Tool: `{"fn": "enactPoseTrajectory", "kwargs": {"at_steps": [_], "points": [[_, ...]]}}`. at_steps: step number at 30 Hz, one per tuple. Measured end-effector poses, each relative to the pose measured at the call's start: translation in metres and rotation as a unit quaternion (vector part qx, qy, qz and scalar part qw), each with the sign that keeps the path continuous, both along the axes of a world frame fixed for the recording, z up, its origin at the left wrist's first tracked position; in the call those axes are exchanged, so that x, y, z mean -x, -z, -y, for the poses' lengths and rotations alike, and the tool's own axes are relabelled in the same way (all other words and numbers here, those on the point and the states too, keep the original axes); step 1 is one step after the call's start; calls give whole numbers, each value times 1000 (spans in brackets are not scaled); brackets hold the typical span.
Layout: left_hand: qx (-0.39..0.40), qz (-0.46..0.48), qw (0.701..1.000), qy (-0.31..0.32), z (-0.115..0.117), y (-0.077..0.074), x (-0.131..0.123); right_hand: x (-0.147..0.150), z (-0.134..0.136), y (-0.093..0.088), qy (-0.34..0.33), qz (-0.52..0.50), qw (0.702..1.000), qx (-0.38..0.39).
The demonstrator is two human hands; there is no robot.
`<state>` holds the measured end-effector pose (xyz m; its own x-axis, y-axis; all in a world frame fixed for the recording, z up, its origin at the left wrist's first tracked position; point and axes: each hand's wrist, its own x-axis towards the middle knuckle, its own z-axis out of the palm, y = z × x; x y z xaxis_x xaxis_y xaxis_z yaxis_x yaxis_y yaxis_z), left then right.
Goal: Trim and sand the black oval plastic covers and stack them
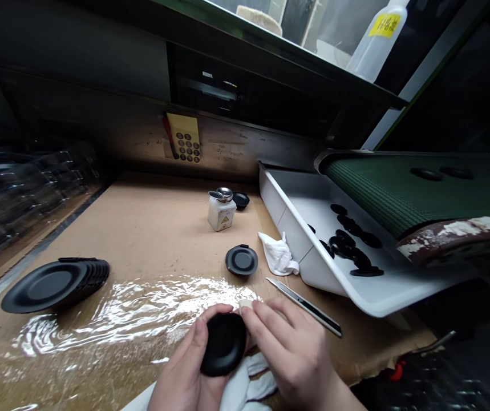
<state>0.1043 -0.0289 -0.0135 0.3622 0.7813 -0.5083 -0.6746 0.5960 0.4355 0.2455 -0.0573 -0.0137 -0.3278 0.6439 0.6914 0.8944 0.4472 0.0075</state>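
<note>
Well, the left hand (187, 368) has a firm, closed grip on a matte black disc (223, 345), with the thumb across its face and the fingers curled out of sight behind it, so the disc sits low in the view, just above a rumpled white cloth (245, 385). The right hand (290, 351) is closed too, its fingers bent around a small off-white pad (246, 305) and pinching it at the disc's upper edge; whether the pad actually touches the disc is hard to tell from this angle. Ahead of the hands, a bench (150, 228) covered in brown card carries a clear plastic sheet (120, 319) that throws off bright glare. On it, to the left, lies a stack of black discs (52, 285), while a single black disc (241, 260) sits beyond the hands. Further back stands a white pump bottle (219, 214) with a metal top and a warning label, with another black disc (241, 200) just behind it. To the right of the hands lie a snap-off utility knife (304, 305) and a crumpled white cloth (276, 255), the cloth just beside a white tray (296, 228) holding a loose heap of black discs (349, 245). Above the tray runs a green conveyor belt (377, 194) carrying two more black discs (441, 173).
</note>
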Motion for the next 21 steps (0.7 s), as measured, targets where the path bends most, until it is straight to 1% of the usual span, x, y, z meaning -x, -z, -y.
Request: {"fn": "enactPoseTrajectory", "kwargs": {"at_steps": [4,7,11,15,18,19,21], "points": [[1,-24,1000,-9,1,-5,-1,-17,2,0,4,-79,997,15],[-4,-37,999,-7,1,-5,-1,-20,12,5,13,-112,993,40],[13,-9,1000,1,0,0,0,-14,20,7,-26,-131,988,81],[18,10,1000,11,-1,3,1,-14,18,4,-79,-159,979,98],[20,13,1000,16,-1,5,2,-12,15,7,-98,-152,977,112],[20,15,1000,19,-1,5,2,-8,14,8,-103,-148,978,109],[18,17,999,26,0,7,3,5,12,12,-108,-142,981,79]]}}
